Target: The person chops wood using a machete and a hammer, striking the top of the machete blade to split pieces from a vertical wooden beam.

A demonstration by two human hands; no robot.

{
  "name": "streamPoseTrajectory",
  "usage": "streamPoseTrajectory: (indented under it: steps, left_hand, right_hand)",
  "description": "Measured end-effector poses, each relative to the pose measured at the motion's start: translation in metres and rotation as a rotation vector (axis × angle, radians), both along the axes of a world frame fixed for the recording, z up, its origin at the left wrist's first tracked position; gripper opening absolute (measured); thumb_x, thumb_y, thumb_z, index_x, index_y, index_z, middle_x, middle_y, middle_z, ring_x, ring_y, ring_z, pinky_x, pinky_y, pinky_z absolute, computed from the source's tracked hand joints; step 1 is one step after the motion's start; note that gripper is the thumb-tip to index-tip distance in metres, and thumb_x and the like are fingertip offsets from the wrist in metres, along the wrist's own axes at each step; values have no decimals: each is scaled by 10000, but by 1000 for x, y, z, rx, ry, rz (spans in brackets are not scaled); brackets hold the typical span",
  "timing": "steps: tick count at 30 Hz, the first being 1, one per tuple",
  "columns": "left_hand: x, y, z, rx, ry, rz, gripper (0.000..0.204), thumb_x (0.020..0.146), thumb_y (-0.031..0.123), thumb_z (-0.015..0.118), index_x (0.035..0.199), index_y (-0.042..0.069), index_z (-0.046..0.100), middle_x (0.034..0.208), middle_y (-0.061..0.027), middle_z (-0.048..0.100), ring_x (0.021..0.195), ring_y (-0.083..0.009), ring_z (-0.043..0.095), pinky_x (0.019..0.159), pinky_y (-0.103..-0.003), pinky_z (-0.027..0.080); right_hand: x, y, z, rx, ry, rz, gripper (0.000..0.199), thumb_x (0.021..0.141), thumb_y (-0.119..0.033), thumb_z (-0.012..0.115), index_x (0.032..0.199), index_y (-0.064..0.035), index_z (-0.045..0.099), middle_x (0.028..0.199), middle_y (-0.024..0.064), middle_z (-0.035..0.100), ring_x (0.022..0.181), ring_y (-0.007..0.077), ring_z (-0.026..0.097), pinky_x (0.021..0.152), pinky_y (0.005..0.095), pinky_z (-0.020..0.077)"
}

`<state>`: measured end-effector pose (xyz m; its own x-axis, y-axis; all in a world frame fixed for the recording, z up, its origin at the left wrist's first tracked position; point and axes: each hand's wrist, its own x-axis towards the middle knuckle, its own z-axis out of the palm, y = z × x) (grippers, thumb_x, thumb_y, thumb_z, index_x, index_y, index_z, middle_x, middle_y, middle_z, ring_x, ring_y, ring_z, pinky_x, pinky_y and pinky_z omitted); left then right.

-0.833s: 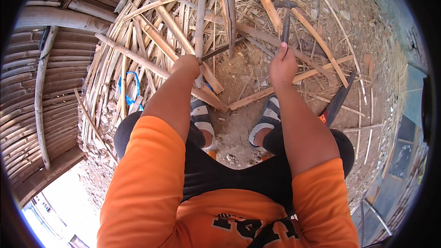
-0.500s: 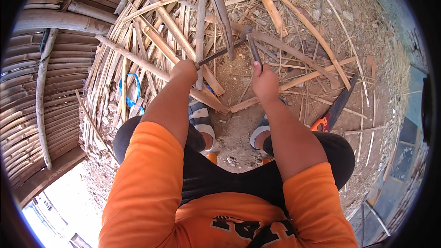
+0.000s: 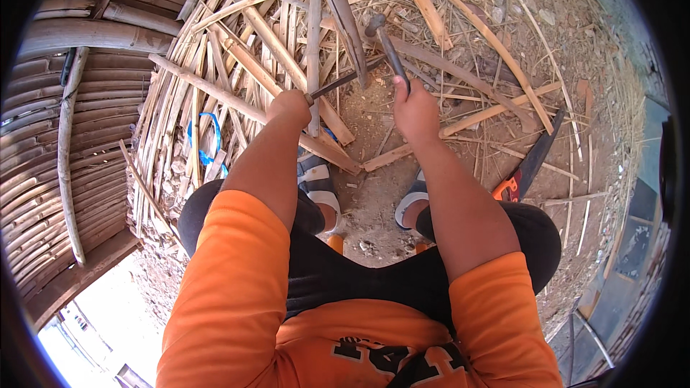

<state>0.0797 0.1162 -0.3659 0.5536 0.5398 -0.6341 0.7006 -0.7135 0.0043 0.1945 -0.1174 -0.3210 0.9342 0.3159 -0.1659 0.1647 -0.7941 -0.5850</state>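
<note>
Currently the left hand is gripping a long dark blade by its handle, the fingers curling fully round it with no visible gap. That blade's long axis is slanting away to the upper right, and it is crossing the lower end of a grey-brown wooden length, which is leaning from the top edge of the view down toward the ground. Whether the blade is sitting inside a split in the wood or only lying against it, I cannot tell.

The right hand is holding a hammer, its fingers wrapping tightly round the handle while the thumb is lying along it. The hammer's handle is running up and leftward from that fist, so its head is hanging beyond the blade's far end, just right of the wooden length. Of the two hands, the right is lying nearer to that far end, while the left is keeping to the handle end. In the picture the hammer handle is passing close to the blade's tip; whether they are touching is unclear.

Farther right, an orange-handled saw is lying beside the right knee.
</note>
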Motion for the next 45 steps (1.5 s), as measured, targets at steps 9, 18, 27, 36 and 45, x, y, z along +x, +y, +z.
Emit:
streamPoseTrajectory:
  steps: [9, 18, 27, 36, 45]
  left_hand:
    - [3, -3, 7, 0, -10, -10, 311, 926, 279, 616, 1145, 80, 714, 1156, -177, 717, 1106, -342, 683, 949, -439, 553]
    - [2, -6, 3, 17, 34, 27, 281, 877, 178, 690, 1141, 91, 734, 1192, -137, 722, 1128, -293, 690, 934, -399, 571]
    - [3, -11, 6, 41, 31, 57, 312, 857, 162, 719, 1167, 139, 732, 1221, -131, 712, 1139, -293, 687, 933, -401, 574]
    - [-1, -3, 1, 23, 49, -35, 322, 877, 222, 699, 1172, 95, 725, 1217, -150, 711, 1152, -306, 681, 953, -410, 567]
    - [-3, -7, -5, 44, 55, -25, 301, 897, 223, 661, 1186, 164, 726, 1218, -124, 711, 1146, -314, 678, 951, -415, 563]
  right_hand:
    - [-7, -13, -14, -192, 147, 74, 483, 1037, -443, 491, 1009, 19, 629, 844, 280, 689, 866, 488, 673, 782, 571, 522]
    - [28, 19, 38, 201, -70, -69, 488, 1032, -448, 499, 950, 20, 608, 807, 263, 690, 788, 497, 672, 720, 551, 536]
    - [-9, -17, -37, -115, 93, 72, 483, 1039, -439, 485, 1005, 26, 613, 809, 272, 689, 786, 491, 678, 718, 553, 541]
    - [14, 4, 17, 159, -26, -59, 469, 1033, -446, 496, 1007, 8, 609, 810, 284, 677, 774, 487, 669, 696, 573, 521]
    - [10, 4, -6, 89, 117, -51, 487, 1032, -459, 496, 914, -1, 612, 817, 281, 674, 823, 482, 668, 756, 583, 512]
